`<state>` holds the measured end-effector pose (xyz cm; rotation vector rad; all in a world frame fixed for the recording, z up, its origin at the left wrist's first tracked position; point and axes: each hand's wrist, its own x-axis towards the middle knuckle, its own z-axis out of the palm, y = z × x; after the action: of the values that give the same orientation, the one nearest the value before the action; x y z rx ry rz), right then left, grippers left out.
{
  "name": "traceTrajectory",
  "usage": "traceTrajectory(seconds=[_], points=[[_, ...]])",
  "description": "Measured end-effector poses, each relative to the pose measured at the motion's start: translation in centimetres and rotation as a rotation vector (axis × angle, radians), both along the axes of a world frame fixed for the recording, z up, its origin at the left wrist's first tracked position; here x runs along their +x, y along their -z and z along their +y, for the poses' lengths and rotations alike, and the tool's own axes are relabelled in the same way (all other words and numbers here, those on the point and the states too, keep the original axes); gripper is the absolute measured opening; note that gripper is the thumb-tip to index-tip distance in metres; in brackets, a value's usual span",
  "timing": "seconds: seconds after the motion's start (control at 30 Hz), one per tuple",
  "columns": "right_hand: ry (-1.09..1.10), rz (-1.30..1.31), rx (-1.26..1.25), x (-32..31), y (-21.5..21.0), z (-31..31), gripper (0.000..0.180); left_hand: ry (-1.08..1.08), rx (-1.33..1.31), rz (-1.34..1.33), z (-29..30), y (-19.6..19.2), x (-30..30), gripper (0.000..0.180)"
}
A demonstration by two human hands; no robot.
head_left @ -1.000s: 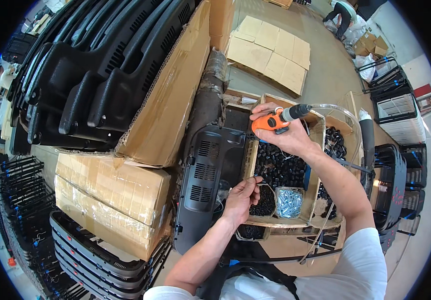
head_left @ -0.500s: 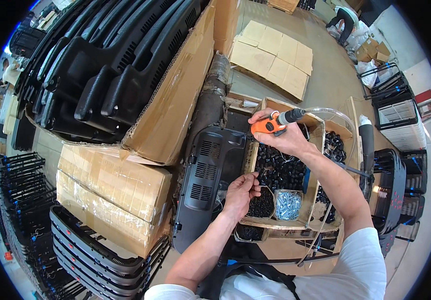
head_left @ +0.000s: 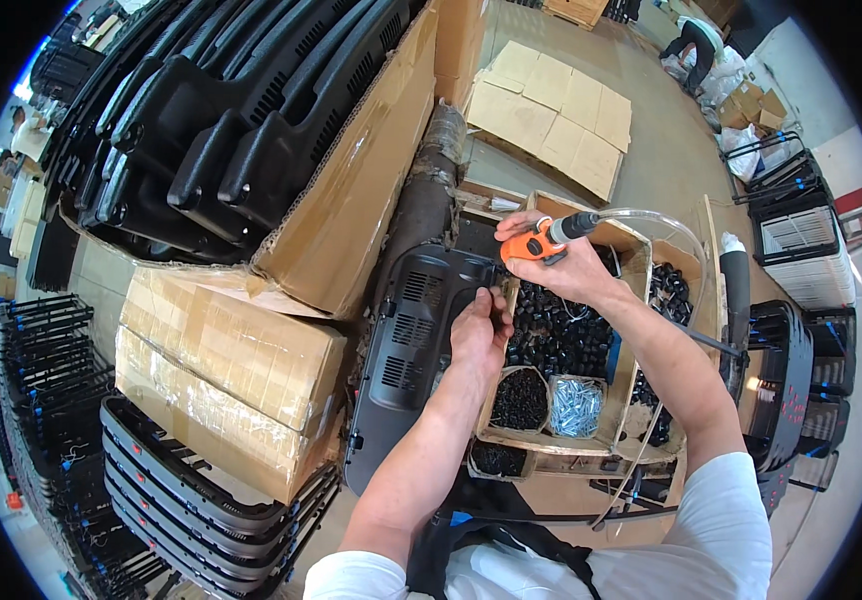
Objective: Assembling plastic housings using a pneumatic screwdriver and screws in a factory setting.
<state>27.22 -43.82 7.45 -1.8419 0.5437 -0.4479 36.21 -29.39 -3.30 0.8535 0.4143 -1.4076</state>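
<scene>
My right hand (head_left: 566, 272) grips an orange-and-black power screwdriver (head_left: 529, 247) with a clear hose at its back end. The tool's front end is near the upper right end of a black vented plastic panel (head_left: 376, 425). My left hand (head_left: 479, 328) is closed in a pinch at the panel's right edge, just below the screwdriver. Whatever its fingertips hold is too small to make out. Beside both hands lies a wooden parts tray (head_left: 639, 300), holding black plastic pieces (head_left: 551, 335), small black screws (head_left: 521, 398) and silver screws (head_left: 576, 406).
A large carton (head_left: 336, 215) of black plastic shells (head_left: 206, 130) stands at the left, above a taped cardboard box (head_left: 226, 350). Curved black frames (head_left: 181, 480) are stacked at lower left. Flattened cardboard (head_left: 556, 115) lies beyond the tray. Another person (head_left: 696, 50) bends over at the far right.
My left hand has moved up and slightly left, from over the small black screws to the panel's edge near the screwdriver. The right hand with the screwdriver has hardly moved.
</scene>
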Motion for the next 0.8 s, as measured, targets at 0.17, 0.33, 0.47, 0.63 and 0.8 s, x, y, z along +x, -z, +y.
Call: traceTrajectory(seconds=[0.17,0.33,0.47,0.63,0.8], points=[[0.13,0.054,0.043,-0.2,-1.1,1.3,0.048,-0.08,0.024,0.084,-1.2,0.3,0.6,0.028],[0.109,-0.05,0.155,0.0,-3.7,2.6,0.054,-0.215,-0.037,0.254,-2.7,-0.5,1.8,0.033],[0.095,-0.062,0.156,0.2,-3.7,2.5,0.055,-0.276,-0.125,0.37,-3.3,-0.5,2.4,0.032],[0.056,-0.066,0.117,0.9,-3.5,2.6,0.054,-0.318,-0.246,0.42,-3.0,-0.7,3.6,0.029],[0.074,-0.05,0.108,1.3,-4.1,2.4,0.055,-0.248,-0.141,0.402,-2.8,-1.9,3.8,0.026]])
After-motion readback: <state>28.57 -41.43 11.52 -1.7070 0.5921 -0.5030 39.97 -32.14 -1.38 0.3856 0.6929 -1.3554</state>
